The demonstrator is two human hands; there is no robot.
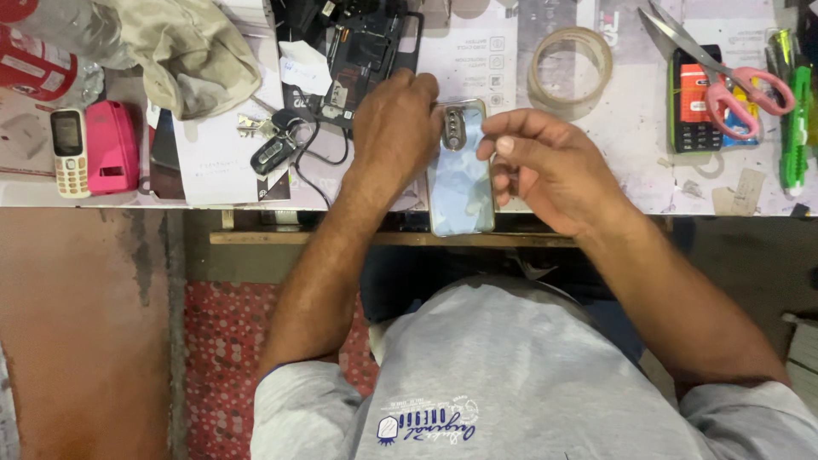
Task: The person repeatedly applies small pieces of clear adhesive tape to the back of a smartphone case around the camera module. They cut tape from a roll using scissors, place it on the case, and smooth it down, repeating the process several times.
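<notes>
My left hand (396,128) gripped the top of the phone (461,183), which lay back-up at the table (630,128) edge, long axis pointing away from me. My right hand (545,166) hovered just right of it, fingers curled, holding nothing I could see.

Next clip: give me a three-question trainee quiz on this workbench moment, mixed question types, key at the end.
1. True or false: the left hand rests on the top end of the pale blue phone.
2. The scissors with pink handles lie on: A) a red-and-black keypad phone; B) the tape roll; C) the cloth.
3. Fill in: left of the pink phone case lies a small white ____ phone.

Key: 1 true; 2 A; 3 keypad. The right hand is beside the blue phone's camera end.
</notes>
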